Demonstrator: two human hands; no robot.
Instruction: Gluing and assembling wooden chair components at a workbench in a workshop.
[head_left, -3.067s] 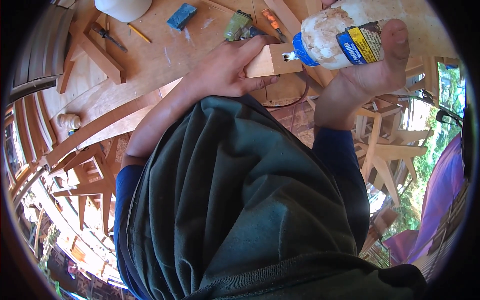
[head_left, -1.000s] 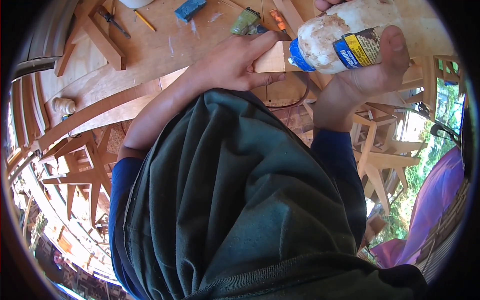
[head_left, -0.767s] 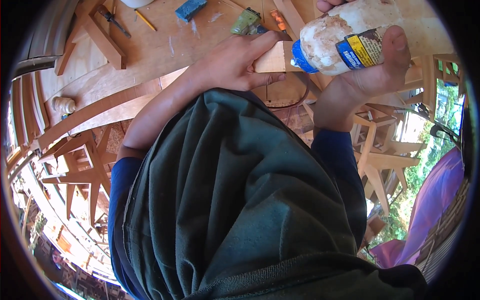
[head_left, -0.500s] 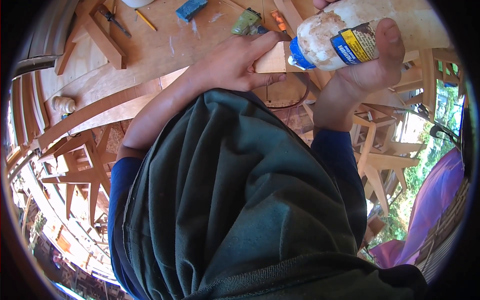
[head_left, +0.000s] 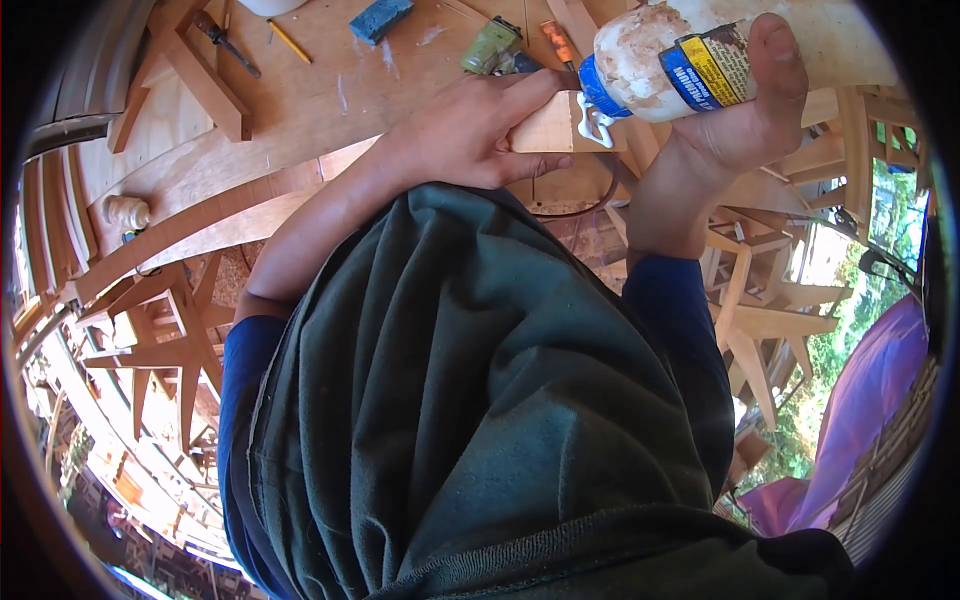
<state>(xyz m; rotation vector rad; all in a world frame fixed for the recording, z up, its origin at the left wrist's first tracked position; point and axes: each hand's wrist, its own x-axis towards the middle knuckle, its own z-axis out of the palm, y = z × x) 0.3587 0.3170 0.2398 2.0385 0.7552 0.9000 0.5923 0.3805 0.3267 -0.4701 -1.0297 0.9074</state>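
My left hand (head_left: pixel 480 128) grips a pale wooden piece (head_left: pixel 543 128) at the bench's near edge, thumb along its near side and fingers over the far side. In my right hand (head_left: pixel 745 110) is a large white glue bottle (head_left: pixel 640 60), smeared brown, tipped on its side with its blue cap (head_left: pixel 598 90) pointing left. The cap is right at the end of the wooden piece. White glue (head_left: pixel 597 128) lies in a wavy bead on that end, below the cap. Most of the right fingers are hidden behind the bottle.
On the wooden bench (head_left: pixel 290 110) lie a blue block (head_left: pixel 381 20), a yellow pencil (head_left: pixel 290 41), a dark-handled screwdriver (head_left: pixel 226 42), a green tool (head_left: pixel 492 46) and an orange-handled tool (head_left: pixel 558 42). Wooden frames (head_left: pixel 170 340) stand below at the left, more frames (head_left: pixel 765 320) at the right.
More white glue has come out onto the end of the wooden piece, forming a wavy bead. The bottle has shifted slightly up; my left hand holds nearly the same place.
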